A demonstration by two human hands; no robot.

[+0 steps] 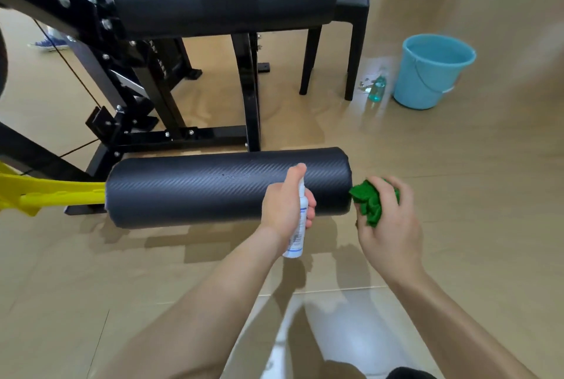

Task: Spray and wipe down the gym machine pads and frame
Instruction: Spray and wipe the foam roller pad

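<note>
The left hand [287, 204] is gripping the spray bottle [300, 226], a finger curling over its top, likely aiming at the lower roller pad [213, 189], which is lying low, long axis left to right. The bottle is standing roughly upright. The right hand [387, 226] is clutching a green cloth [370, 201] beside the pad's right end, probably ready for wiping

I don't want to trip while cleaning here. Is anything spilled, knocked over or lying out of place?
Nothing looks spilled or damaged. The blue bucket stands upright with water inside. Beside it on the floor are a teal bottle and small shiny bits, too blurred to identify: loose underfoot.
</note>
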